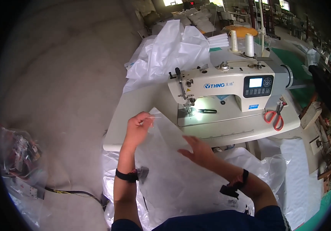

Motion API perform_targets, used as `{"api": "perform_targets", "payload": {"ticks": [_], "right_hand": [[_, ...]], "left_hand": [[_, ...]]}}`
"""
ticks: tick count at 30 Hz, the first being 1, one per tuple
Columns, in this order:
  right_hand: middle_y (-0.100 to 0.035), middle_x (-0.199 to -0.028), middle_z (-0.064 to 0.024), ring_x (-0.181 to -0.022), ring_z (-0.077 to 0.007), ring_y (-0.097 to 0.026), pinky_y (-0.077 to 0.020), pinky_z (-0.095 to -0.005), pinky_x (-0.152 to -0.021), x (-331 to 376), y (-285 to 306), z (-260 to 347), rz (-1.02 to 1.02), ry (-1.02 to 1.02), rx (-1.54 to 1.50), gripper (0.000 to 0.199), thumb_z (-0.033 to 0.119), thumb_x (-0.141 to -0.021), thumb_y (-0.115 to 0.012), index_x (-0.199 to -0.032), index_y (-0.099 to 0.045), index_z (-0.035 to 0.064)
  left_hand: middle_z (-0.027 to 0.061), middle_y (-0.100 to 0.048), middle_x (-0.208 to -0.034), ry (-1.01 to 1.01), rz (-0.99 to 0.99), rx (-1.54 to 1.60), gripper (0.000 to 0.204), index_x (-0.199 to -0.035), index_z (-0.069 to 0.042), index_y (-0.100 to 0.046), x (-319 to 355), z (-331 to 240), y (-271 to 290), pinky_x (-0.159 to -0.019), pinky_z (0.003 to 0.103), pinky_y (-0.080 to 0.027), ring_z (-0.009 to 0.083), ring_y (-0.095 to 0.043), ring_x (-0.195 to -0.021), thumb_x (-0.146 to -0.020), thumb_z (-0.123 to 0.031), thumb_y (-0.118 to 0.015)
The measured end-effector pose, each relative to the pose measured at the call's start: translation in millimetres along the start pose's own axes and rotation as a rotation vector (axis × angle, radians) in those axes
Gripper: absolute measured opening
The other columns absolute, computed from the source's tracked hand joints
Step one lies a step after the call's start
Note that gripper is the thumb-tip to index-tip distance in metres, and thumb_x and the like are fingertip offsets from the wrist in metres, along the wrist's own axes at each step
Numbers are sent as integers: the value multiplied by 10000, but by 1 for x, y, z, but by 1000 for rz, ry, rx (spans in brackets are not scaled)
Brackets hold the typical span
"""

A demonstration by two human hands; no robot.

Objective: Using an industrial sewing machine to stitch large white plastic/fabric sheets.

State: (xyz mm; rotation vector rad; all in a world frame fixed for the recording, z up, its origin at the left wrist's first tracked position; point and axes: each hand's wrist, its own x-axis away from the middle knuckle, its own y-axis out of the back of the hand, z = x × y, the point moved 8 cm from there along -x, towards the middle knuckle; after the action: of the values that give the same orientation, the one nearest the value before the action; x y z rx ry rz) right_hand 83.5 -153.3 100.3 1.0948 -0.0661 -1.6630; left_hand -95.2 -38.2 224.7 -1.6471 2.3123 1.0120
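A thin, translucent white sheet (pixel 165 161) hangs in front of me, over the near edge of the sewing table. My left hand (pixel 138 125) pinches it near its top corner, fingers closed, and a thin pale strand or edge shows at the fingertips. My right hand (pixel 199 151) is beside the sheet's right edge, thumb and fingers apart, slightly blurred and gripping nothing. Beyond both hands is a white sewing machine (pixel 215 82), its lamp lit over the needle plate. Small black thread snips (pixel 207 111) lie by the presser foot.
Red-handled scissors (pixel 276 118) rest at the right of the tabletop (pixel 138 111). Crumpled white sheeting (pixel 173 50) is heaped behind the machine, near thread cones (pixel 249 45). More white material (pixel 294 177) hangs at the right. A clear bag (pixel 21 158) and cable (pixel 75 192) lie on the floor.
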Motion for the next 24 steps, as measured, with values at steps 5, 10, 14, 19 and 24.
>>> {"api": "perform_targets", "payload": {"ticks": [5,10,14,19,24], "right_hand": [[-671,-969,-120,-873,-245,-673,-541,-334,-736,-51,-38,5,92,19,-280,638,439,-844,-718,-1272,-537,1],[-617,-766,-41,-669,-133,-634,-527,-270,-641,-17,-80,35,664,-434,-1052,351,293,-966,-593,-1160,-590,0],[-580,-673,-39,-568,-114,-600,-484,-279,-547,-15,-50,41,650,-501,-1117,210,192,-999,-511,-951,-609,13],[-589,-603,-89,-544,-210,-623,-487,-382,-519,-28,-64,-1,560,-582,-764,232,231,-1001,-492,-937,-572,23],[-606,-679,-217,-655,-419,-612,-476,-471,-596,-15,-59,-44,335,-372,-13,220,229,-980,-527,-900,-554,26]], "left_hand": [[4,-602,-717,97,-105,356,114,-889,-22,-653,2,-30,37,-546,259,-437,107,-548,-594,-948,-91,-583],[7,-606,-645,-82,-374,-250,52,-921,-83,-680,5,-74,93,-493,294,-439,149,-518,-512,-896,-117,-651],[61,-641,-709,-451,-670,-1189,100,-930,-124,-690,40,-122,110,-546,378,-491,277,-591,-604,-831,-108,-682],[65,-667,-855,-208,-468,-1106,78,-904,-135,-682,-13,15,101,-623,425,-512,309,-639,-778,-832,-162,-672],[73,-656,-973,54,-238,-813,157,-902,-122,-661,-32,190,35,-801,440,-481,298,-598,-985,-837,-263,-680]]}}
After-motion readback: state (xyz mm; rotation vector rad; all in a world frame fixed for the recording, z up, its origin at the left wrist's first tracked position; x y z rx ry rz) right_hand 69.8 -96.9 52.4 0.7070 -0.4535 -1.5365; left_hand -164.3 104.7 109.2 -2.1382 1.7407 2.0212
